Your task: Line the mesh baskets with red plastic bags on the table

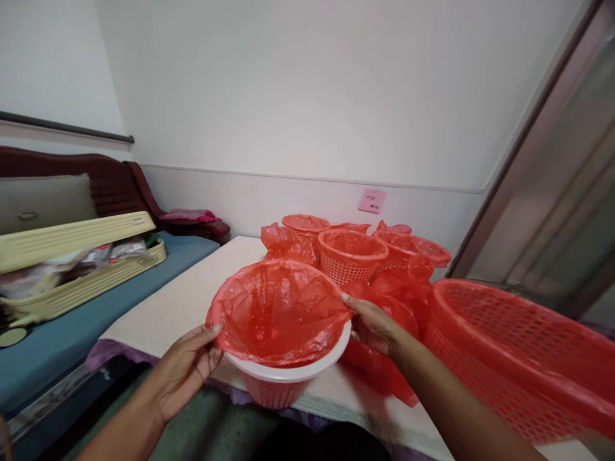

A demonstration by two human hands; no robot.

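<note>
In front of me a white basket (283,372) stands at the near edge of the table, its slatted wall showing red from inside. A red plastic bag (283,307) lines it and is folded over the far and side parts of the rim; the near white rim is bare. My left hand (192,362) pinches the bag at the left rim, thumb on top and fingers beneath. At the right rim, my right hand (372,323) grips the bag's edge between thumb and fingers, pulling a fold of it outward.
Red lattice baskets (353,253) with red bags stand behind, and a large red basket (504,352) is at the right. A pink note (372,201) sticks to the wall. Left of the table (177,294), an open cream suitcase (86,275) lies on a blue bed (187,246).
</note>
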